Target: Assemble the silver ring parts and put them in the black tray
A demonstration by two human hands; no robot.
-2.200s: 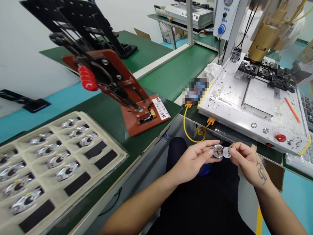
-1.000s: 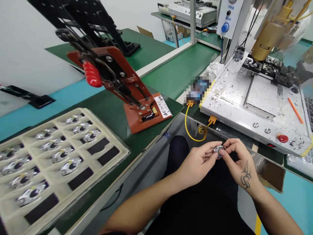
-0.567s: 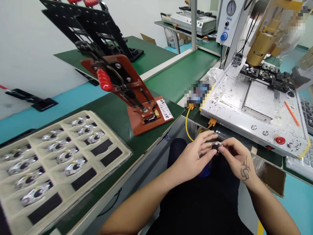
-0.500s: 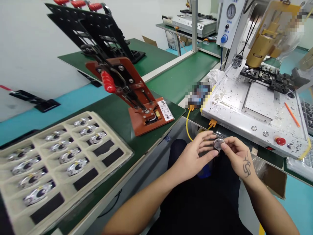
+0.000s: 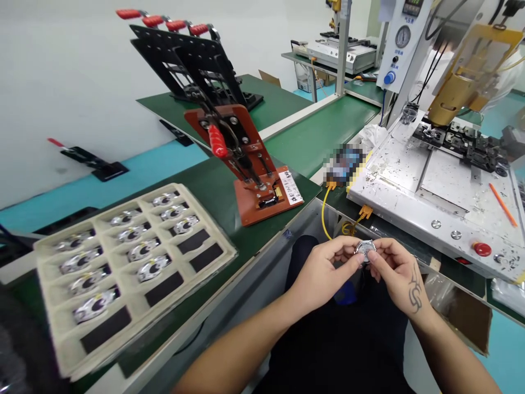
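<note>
A small round chrome part point(image 5: 365, 250) sits between the fingertips of both hands, held over my lap in front of the bench edge. My left hand point(image 5: 324, 269) pinches its left side with thumb and fingers curled. The tattooed right hand point(image 5: 396, 271) pinches its right side from above. To the far left a cream tray point(image 5: 205, 232) holds several chrome parts point(image 5: 141, 250) in pockets, with some pockets showing only black. A red-brown toggle-clamp jig point(image 5: 256, 183) with a red handle stands on the green mat beyond my left hand.
A white machine bed point(image 5: 430, 186) with a gold head point(image 5: 457, 98), a red button point(image 5: 482, 249) and an orange pen point(image 5: 502, 197) lies right of my hands. A yellow cable point(image 5: 325, 216) hangs at the bench edge. Black clamp racks point(image 5: 192, 65) stand behind the jig. A green conveyor belt point(image 5: 320, 131) runs away.
The two separate round pieces held side by side have come together into one part between my fingertips. My view has shifted left and up, so the tray and jig sit further right.
</note>
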